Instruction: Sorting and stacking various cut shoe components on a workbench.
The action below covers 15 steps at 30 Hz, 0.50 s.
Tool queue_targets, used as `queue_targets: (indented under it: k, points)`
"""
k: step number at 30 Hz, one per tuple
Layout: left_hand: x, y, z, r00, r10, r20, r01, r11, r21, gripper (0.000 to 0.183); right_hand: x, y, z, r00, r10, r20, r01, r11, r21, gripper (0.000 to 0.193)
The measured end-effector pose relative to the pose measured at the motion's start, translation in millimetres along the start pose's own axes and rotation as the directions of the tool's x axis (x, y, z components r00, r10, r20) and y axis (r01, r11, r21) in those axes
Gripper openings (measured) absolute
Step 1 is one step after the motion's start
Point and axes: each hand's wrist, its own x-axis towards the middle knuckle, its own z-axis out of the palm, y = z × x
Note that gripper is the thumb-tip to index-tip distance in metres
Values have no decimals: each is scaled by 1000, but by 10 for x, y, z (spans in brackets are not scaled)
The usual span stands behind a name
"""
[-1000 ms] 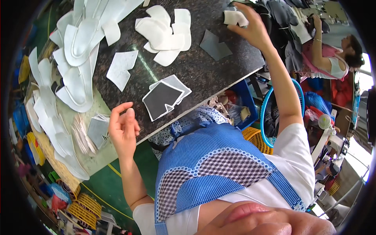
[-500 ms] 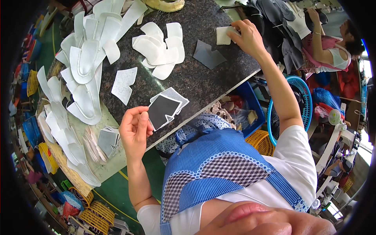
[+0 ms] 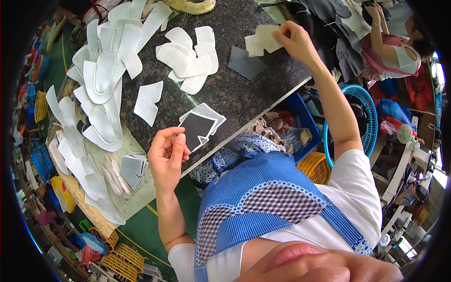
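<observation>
My left hand (image 3: 167, 155) is closed at the left edge of a black notched piece (image 3: 199, 130) with a white border, thumb and forefinger pinched together there. That piece lies on pale grey notched pieces (image 3: 205, 111) near the front edge of the dark speckled table (image 3: 235, 101). Farther off to the right, my right hand (image 3: 299, 44) pinches the right end of a cream notched piece (image 3: 264, 38). Beside that piece lies a dark grey notched piece (image 3: 246, 63). A single pale notched piece (image 3: 149, 103) rests left of the middle.
White rounded pieces (image 3: 190, 58) overlap mid-table. Curved white pieces (image 3: 101, 70) heap at left, near a small grey stack (image 3: 134, 169). Black pieces (image 3: 345, 42) pile at far right. A blue bin (image 3: 300, 124) and round basket (image 3: 364, 96) stand below the edge. Another person (image 3: 392, 51) sits at upper right.
The cream piece shows more of its notched shape and reaches farther left from my right hand. My left hand has shifted slightly right along the black piece's edge.
</observation>
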Motion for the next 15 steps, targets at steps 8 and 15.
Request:
queue_targets:
  k: [8,15]
  points:
    - [124,111,224,988,152,-12,-152,985,-76,41,-376,-418,-177,918,-37,-396,268,792,548,23]
    - [155,144,371,972,232,-28,-233,971,-60,19,-1244,-1574,233,900,-426,89,217,618,756,26]
